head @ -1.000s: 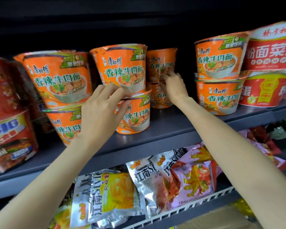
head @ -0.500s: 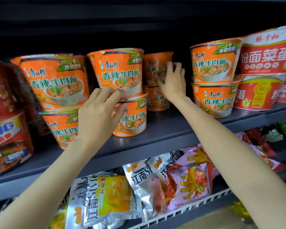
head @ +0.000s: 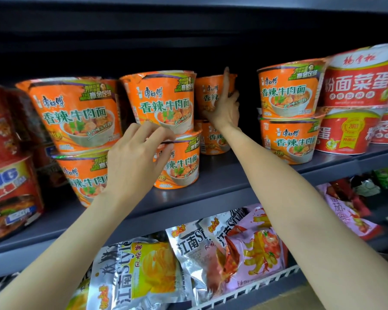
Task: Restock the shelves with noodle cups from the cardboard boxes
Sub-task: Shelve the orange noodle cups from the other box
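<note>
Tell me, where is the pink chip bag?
In the head view, the pink chip bag lies on the lower shelf, right of the silver chip bag, under the right forearm.
</note>
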Available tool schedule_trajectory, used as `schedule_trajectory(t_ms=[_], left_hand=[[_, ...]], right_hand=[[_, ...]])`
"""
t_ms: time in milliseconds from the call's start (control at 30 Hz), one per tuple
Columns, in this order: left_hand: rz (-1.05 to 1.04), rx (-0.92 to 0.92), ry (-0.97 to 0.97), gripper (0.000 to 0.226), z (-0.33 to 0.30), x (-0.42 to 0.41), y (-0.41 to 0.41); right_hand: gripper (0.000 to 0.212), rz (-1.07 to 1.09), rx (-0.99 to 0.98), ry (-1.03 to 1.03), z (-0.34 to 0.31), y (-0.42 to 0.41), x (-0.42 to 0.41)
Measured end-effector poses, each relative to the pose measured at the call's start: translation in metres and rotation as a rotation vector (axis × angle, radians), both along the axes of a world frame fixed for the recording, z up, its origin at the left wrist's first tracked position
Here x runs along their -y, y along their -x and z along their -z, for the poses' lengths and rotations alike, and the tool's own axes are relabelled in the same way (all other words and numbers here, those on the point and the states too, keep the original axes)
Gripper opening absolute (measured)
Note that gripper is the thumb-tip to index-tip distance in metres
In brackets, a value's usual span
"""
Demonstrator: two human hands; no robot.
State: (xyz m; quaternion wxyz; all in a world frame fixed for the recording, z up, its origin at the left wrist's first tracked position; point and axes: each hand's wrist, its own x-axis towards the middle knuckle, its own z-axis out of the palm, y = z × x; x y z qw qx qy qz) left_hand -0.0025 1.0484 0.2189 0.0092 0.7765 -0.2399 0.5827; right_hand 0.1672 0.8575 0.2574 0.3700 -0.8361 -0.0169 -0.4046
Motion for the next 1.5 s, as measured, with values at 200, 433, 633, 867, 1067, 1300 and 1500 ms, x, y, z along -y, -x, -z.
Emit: schedule_trajectory(t_ms=[200,433,633,867,1067,1300,1500], left_hand=[[-0.006,-0.005,0.005,0.012,0.000,0.000,-0.001],[-0.010,-0.007,0.014,0.011,0.000,0.000,0.001],[-0.005,-0.012,0.005,0.012,0.000,-0.001,0.002],[-0.021,-0.018,0.011,0.012,0.001,-0.001,0.003],[-0.027,-0.014,0.013,0.012,0.002,-0.001,0.002],[-0.041,-0.016,0.023,0.013,0.004,0.000,0.002],[0.197,0.107,0.032,0.016,0.016,0.037,0.015]], right_hand=[[0.116,-0.157,-0.018,-0.018,0.002,0.008,0.011],[0.119,-0.168,-0.055,-0.051,0.003,0.010,0.009],[0.127,-0.147,-0.158,0.008,0.019,0.014,0.021],[0.114,-0.171,-0.200,0.005,0.033,0.012,0.022],[0.106,-0.109,-0.216,0.054,0.034,0.012,0.014],[0.102,-0.126,-0.228,0.078,0.028,0.043,0.020],[0.035,-0.158,0.361,0.002,0.064,0.145,0.074]])
